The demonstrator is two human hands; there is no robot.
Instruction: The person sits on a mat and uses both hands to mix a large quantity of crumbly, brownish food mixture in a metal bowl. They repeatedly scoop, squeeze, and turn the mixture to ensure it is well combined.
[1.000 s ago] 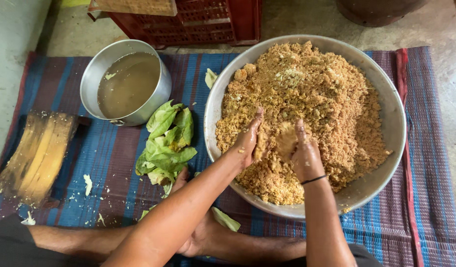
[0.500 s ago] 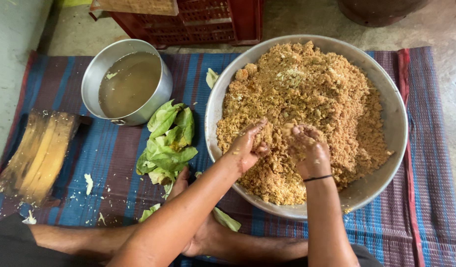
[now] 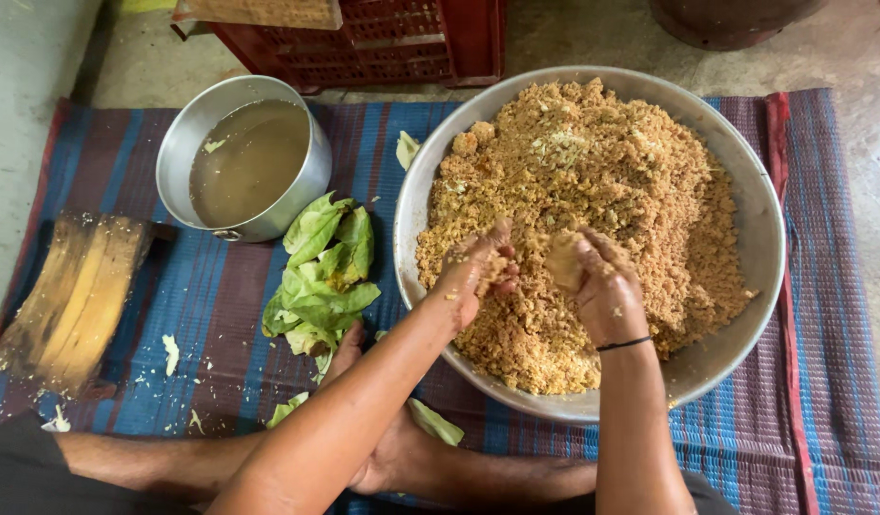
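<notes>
Crumbly tan-brown mixture [image 3: 602, 210] heaped in the wide metal basin [image 3: 755, 315], at 3 o'clock of the water pot [image 3: 245, 157]. Left hand [image 3: 473, 272] cupped, grasping loose crumbs; right hand [image 3: 602, 286] closed around a pressed lump [image 3: 562, 262]. Judged light, soft, slightly sticky and breaks easily: scoop from below, squeeze gently.

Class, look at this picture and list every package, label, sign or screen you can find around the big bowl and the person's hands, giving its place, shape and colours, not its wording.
None: no package, label, sign or screen shows.
The nearest thing to a container for goods is the red plastic crate, at the top edge behind the metal pot; it is slatted and bears no label.
</notes>
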